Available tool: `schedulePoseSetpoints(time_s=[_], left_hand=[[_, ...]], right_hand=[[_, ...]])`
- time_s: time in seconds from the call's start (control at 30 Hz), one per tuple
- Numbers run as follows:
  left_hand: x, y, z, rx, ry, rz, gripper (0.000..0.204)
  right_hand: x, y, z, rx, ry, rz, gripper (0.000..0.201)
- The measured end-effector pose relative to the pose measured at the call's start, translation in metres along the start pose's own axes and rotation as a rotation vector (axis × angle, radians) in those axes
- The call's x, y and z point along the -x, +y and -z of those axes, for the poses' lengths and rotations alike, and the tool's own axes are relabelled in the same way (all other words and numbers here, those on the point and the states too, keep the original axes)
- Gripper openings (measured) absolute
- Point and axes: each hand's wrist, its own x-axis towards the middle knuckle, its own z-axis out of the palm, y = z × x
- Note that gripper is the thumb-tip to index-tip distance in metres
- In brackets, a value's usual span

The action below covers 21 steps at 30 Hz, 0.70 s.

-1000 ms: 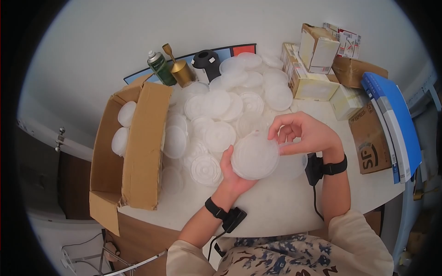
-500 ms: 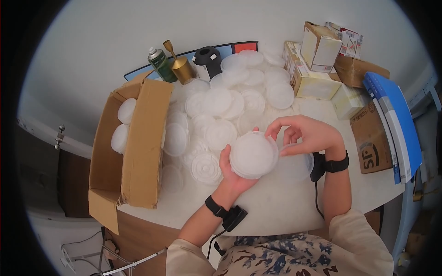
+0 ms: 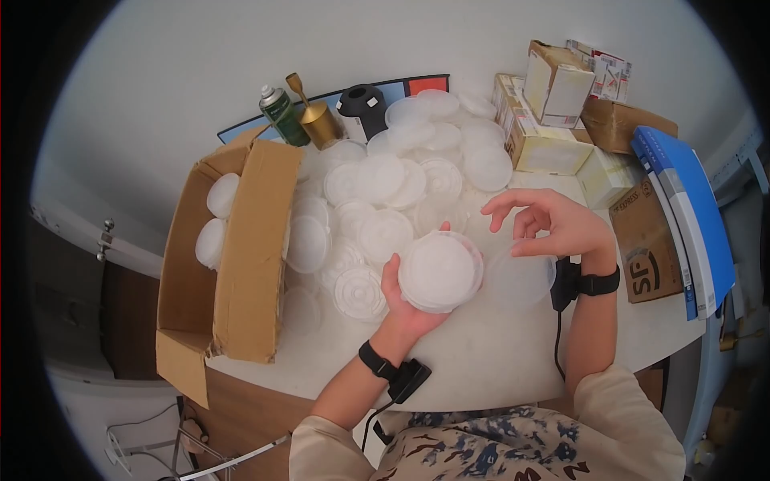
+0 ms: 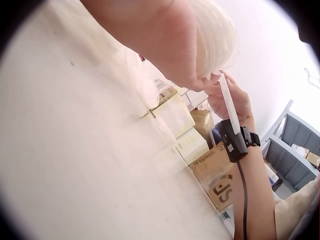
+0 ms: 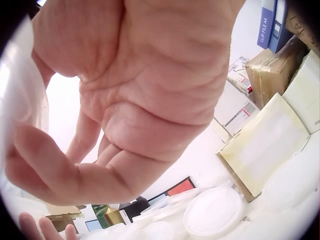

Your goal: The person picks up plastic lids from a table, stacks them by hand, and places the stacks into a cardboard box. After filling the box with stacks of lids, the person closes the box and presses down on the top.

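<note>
A stack of round translucent lids (image 3: 437,272) rests in the left hand (image 3: 413,314), with the thumb along its near-left side. To its right, the right hand (image 3: 561,228) pinches one thin clear lid (image 3: 521,279) near its top edge, apart from the stack. The left wrist view shows the stack (image 4: 216,40) side-on above the left palm (image 4: 150,40), and the single lid (image 4: 229,105) edge-on at the right hand (image 4: 235,102). In the right wrist view the right hand (image 5: 135,95) fills much of the picture, its fingers bent.
Many loose lids (image 3: 385,232) lie heaped behind the hands. At left stands an open cardboard box (image 3: 253,256) with some lids inside. A green spray can (image 3: 281,116), gold object (image 3: 321,127) and black object (image 3: 362,112) stand behind; boxes (image 3: 553,148) and blue binders (image 3: 682,208) are right.
The right hand has moved right, away from the stack, carrying the single lid, which now shows more fully. The left hand has stayed nearly in place with the stack.
</note>
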Motion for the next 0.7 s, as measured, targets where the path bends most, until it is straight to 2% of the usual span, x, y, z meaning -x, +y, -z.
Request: schedulePoseSetpoints(time_s=[0.03,0.1,0.13,0.17,0.2,0.27,0.33,0.47,0.53,0.6,0.7], left_hand=[[0.0,0.0,0.002,0.0,0.0,0.001,0.092],[-0.001,0.001,0.007,0.08,-0.112,0.025,0.092],[-0.001,0.001,0.006,0.081,-0.111,0.025,0.092],[0.0,0.002,0.004,0.027,-0.054,0.014,0.092],[0.0,0.002,0.001,-0.027,0.003,0.003,0.092],[0.001,0.001,-0.003,-0.068,0.038,0.008,0.092],[0.004,0.001,-0.001,-0.111,0.076,0.018,0.092],[0.006,0.002,0.005,-0.127,0.131,0.019,0.092],[0.005,0.003,0.003,-0.122,0.125,0.004,0.092],[0.003,0.002,-0.001,-0.159,0.213,0.001,0.092],[0.005,0.003,-0.002,-0.166,0.21,0.005,0.091]], right_hand=[[0.002,-0.001,0.002,-0.005,0.046,0.018,0.056],[0.003,-0.001,0.003,-0.011,0.092,0.034,0.054],[0.002,-0.001,0.0,-0.122,0.113,0.11,0.051],[0.001,-0.001,-0.002,-0.233,0.135,0.186,0.048],[-0.002,-0.003,-0.008,-0.235,0.136,0.186,0.048],[-0.016,-0.008,-0.023,-0.336,0.209,0.304,0.045],[-0.027,-0.009,-0.036,-0.353,0.223,0.273,0.045],[-0.042,-0.003,-0.055,-0.157,0.215,0.185,0.037],[-0.046,-0.003,-0.062,0.145,0.338,0.318,0.037],[-0.051,0.002,-0.066,0.138,0.36,0.36,0.037],[-0.053,0.001,-0.068,0.136,0.361,0.398,0.037]])
